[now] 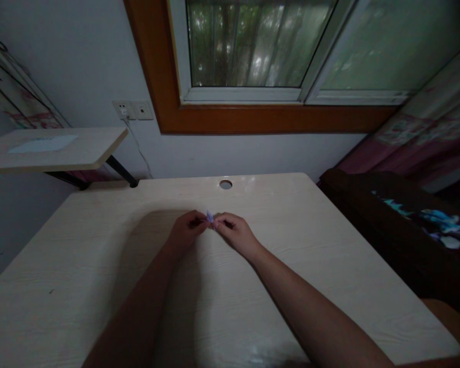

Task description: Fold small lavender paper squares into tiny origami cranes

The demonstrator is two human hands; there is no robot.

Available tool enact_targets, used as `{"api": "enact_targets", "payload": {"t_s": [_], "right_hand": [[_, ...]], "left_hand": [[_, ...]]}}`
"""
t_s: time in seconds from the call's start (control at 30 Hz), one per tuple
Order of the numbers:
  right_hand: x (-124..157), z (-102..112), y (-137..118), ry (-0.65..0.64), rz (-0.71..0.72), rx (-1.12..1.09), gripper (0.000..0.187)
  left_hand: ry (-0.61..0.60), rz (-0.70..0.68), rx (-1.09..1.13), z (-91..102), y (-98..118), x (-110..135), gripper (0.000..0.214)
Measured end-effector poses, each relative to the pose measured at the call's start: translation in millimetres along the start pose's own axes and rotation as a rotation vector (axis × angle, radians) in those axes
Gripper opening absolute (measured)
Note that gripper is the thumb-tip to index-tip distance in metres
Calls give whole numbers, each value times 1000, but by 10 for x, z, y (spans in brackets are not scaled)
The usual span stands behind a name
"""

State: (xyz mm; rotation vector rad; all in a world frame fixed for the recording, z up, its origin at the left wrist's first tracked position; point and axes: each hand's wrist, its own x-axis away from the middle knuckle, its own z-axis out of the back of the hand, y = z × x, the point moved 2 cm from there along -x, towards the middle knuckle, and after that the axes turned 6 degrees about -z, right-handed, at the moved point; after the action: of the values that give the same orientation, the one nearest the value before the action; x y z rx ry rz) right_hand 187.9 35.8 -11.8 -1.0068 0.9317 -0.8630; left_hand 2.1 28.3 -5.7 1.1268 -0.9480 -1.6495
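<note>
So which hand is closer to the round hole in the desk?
Right. The right hand is almost straight in front of the round hole; the left hand is farther off, in front and leftward.

A hand could pass over the wood-grain desktop (pixel 322 245) on either outer side of the left hand (pixel 187 227) and right hand (pixel 236 231), or between the forearms. The raised shelf (pixel 95 140) and its black legs (pixel 121 171) obstruct the far-left corner; the wall (pixel 233 156) bars the back.
</note>
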Motion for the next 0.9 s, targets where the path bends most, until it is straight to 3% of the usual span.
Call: {"api": "enact_targets", "payload": {"t_s": [0.2,0.57,0.9], "right_hand": [[8,-16,-85,-10,67,98,21],[16,-10,-37,25,34,74,15],[11,12,-28,48,7,-43,18]], "left_hand": [[-22,31,6,-12,-22,-5,20],[-38,24,-82,-16,50,-4,14],[10,77,118,48,55,-12,12]]}}
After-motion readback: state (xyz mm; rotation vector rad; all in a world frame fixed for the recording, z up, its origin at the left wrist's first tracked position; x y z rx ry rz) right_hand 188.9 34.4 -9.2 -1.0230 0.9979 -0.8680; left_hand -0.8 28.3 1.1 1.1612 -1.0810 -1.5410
